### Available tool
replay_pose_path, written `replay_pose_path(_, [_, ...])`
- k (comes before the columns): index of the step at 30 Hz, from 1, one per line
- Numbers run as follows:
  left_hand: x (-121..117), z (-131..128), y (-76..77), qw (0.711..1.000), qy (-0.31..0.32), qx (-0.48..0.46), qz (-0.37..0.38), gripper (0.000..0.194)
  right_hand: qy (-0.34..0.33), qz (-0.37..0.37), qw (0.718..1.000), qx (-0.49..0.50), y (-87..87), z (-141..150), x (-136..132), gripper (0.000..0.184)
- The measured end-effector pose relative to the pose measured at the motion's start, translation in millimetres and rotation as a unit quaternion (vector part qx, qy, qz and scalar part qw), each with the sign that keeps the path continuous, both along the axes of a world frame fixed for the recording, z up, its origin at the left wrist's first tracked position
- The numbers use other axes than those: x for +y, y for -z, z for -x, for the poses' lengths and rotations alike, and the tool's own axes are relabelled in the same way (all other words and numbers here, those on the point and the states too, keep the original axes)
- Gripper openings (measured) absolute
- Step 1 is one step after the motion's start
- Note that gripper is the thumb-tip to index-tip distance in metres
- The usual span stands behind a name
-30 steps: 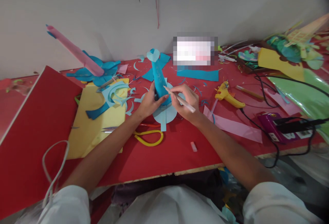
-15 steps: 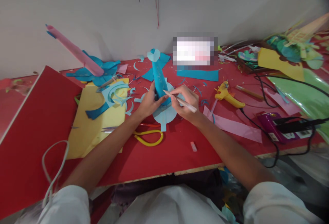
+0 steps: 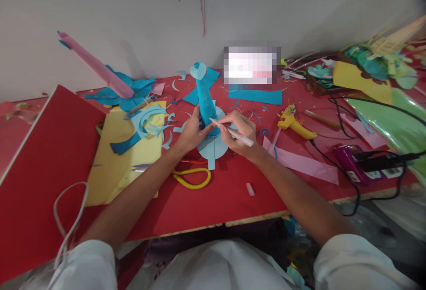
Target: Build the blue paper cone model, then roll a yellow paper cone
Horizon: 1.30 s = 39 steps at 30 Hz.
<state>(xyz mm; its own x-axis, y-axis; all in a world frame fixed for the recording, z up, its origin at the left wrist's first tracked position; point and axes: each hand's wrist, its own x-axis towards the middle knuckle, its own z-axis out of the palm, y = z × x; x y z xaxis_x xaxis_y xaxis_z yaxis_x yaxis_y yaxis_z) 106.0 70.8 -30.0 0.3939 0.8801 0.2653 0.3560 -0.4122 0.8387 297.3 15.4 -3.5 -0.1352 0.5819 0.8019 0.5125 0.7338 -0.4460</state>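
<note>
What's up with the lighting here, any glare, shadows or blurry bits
In the head view, glare streaks the shiny green sheet, and a faint shadow falls on the wall beside the pink tube; also in the head view, the top right corner is dark, a pixelated patch hides detail, and whatever marks the blue tube is too faint to read.

Pencil [image 3: 237,134] edges down blue paper tube [image 3: 205,97]

Over the past second, the tip has travelled toward the tube's near end and slightly left. The right hand [image 3: 244,126] has eased a little nearer with it, and the shaft now slants less steeply in view.
</note>
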Motion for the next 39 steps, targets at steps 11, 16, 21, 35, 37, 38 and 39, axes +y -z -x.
replay_pose_path(11, [-0.8,-0.1,-0.3,0.999,-0.025,0.023,-0.006,0.059,-0.008,0.018,1.0,0.019,2.0,-0.4,-0.3,0.012])
replay_pose_path(16, [-0.9,0.1,-1.6,1.0,-0.02,0.024,0.003,0.06,0.001,0.031,0.999,0.02,2.9,0.4,0.0,0.012])
replay_pose_path(21, [-0.4,-2.0,-0.6,1.0,-0.001,0.02,-0.005,0.068,0.011,0.026,1.0,0.012,4.9,-1.2,2.3,0.015])
replay_pose_path(35, [2.1,-1.9,4.1,1.0,0.014,0.0,0.013,0.083,-0.017,0.01,1.0,0.017,4.1,-1.8,0.7,0.009])
replay_pose_path(37, [3.7,-1.8,6.8,1.0,0.022,-0.008,0.005,0.086,-0.013,0.007,1.0,0.017,4.5,-2.0,0.7,0.008])
replay_pose_path(38, [4.6,-1.7,8.7,1.0,0.027,-0.014,0.0,0.087,-0.006,0.006,1.0,0.018,4.7,-2.1,0.7,0.009])
replay_pose_path(39, [5.7,-1.5,10.7,0.999,0.032,-0.018,-0.005,0.089,0.0,0.006,1.0,0.019,4.9,-2.1,0.7,0.011])
